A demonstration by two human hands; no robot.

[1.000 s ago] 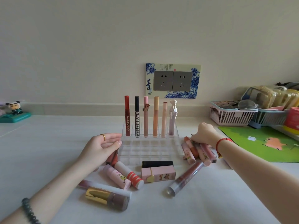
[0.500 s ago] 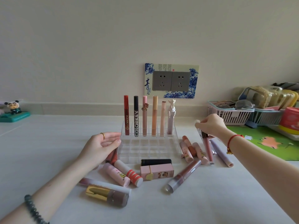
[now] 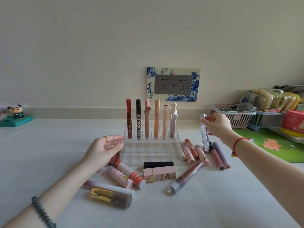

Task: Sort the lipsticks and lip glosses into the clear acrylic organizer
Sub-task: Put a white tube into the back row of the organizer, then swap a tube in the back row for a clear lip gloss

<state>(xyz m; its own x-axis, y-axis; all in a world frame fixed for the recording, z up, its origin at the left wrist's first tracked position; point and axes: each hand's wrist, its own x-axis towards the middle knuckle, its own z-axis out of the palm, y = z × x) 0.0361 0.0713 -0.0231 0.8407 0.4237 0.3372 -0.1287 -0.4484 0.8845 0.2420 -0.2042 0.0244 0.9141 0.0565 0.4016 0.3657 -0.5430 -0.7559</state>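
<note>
Pinching a clear lip gloss tube (image 3: pixel 204 134) upright in your right hand (image 3: pixel 217 125), just right of the acrylic organizer (image 3: pixel 151 153). Left hand (image 3: pixel 103 150) open, straight fingers against the organizer's left wall. Six tubes (image 3: pixel 157 119) stand in its back row.

Soft even daylight, faint shadows, wide-angle distortion

COLORKEY, set vertically: we read it on the red lip gloss tube (image 3: pixel 129 119) and, larger and in white, on the black lip gloss tube (image 3: pixel 138 120). 青, large dark-blue character: we read it on the socket surround (image 3: pixel 149 87); its smaller print we cannot read.
</note>
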